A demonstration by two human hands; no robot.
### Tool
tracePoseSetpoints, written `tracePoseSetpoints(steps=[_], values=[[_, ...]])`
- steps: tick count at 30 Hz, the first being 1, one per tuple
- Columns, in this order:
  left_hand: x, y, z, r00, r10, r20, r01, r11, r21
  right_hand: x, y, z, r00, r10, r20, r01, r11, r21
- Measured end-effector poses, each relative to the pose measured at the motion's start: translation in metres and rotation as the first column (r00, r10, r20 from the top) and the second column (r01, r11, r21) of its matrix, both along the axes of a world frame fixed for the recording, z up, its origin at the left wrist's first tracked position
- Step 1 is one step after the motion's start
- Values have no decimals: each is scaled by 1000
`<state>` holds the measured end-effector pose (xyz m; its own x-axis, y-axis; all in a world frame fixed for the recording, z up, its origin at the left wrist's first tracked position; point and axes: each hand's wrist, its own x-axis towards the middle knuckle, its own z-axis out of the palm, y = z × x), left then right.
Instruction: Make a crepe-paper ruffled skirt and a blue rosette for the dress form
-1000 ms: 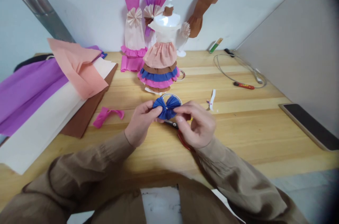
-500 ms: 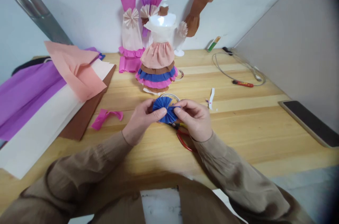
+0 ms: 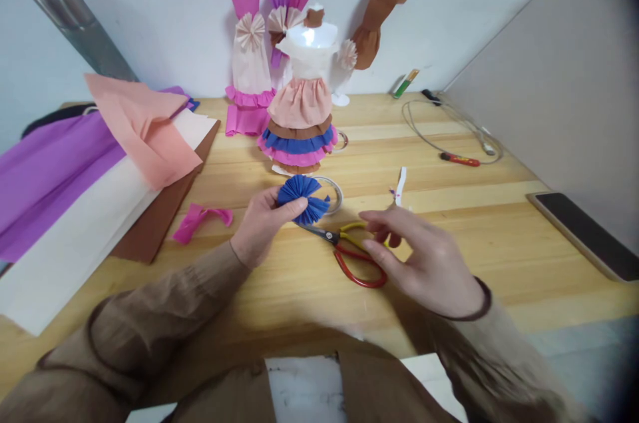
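Note:
Between the thumb and fingers of my left hand (image 3: 262, 220) is a blue pleated paper rosette (image 3: 302, 191), fanned nearly into a full circle with a gap on its right side. My right hand (image 3: 419, 253) hovers above the handles of the scissors (image 3: 362, 270), thumb and fingertips apart, with nothing seen between them. The scissors have one red and one yellow handle and lie on the table, blades towards the rosette. Just behind the rosette lies a roll of clear tape (image 3: 338, 198), partly covered by it.
Dress forms in paper outfits, one with a tiered skirt (image 3: 299, 106), stand at the back. Paper sheets (image 3: 84, 236) pile up on the left near a pink scrap (image 3: 200, 218). A white strip (image 3: 401, 184), a cable (image 3: 414, 133) and a phone (image 3: 589, 233) lie right.
My right hand has let go of the rosette and moved right, towards the scissors' handles. The left hand keeps the rosette, shifted slightly left. The scissors and tape show more now.

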<state>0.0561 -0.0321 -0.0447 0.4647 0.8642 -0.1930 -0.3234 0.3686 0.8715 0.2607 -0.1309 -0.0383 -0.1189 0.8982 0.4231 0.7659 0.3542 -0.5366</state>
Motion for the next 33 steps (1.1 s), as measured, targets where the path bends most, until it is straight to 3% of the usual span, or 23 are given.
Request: tracePoseSetpoints(steps=[2,4,7,15,20,24,27,30,33], values=[[-1,4,1,998,57,31,-55,997,-59,5,-7,-20,983,38,179,-29,998,-55],[-3,8,6,993,104,53,-98,989,-110,5,-10,-41,953,32,302,-35,999,4],[-9,12,18,993,97,64,-89,990,-111,0,-9,-57,939,45,340,-55,998,20],[-19,14,42,997,74,-9,-75,997,-17,-7,-7,-38,936,79,344,-75,997,-25],[-22,15,49,995,96,10,-96,995,23,-31,38,-24,959,227,169,-211,972,-108],[-22,11,47,999,51,2,-51,998,33,-53,74,-26,909,289,299,-200,934,-295],[-22,10,43,999,35,-2,-35,999,19,-62,80,-32,879,323,350,-191,912,-363],[-22,11,42,999,40,-3,-40,999,16,-62,74,-34,876,307,373,-200,933,-299],[-22,12,43,999,49,2,-49,999,16,-47,71,-30,921,182,346,-129,977,-171]])
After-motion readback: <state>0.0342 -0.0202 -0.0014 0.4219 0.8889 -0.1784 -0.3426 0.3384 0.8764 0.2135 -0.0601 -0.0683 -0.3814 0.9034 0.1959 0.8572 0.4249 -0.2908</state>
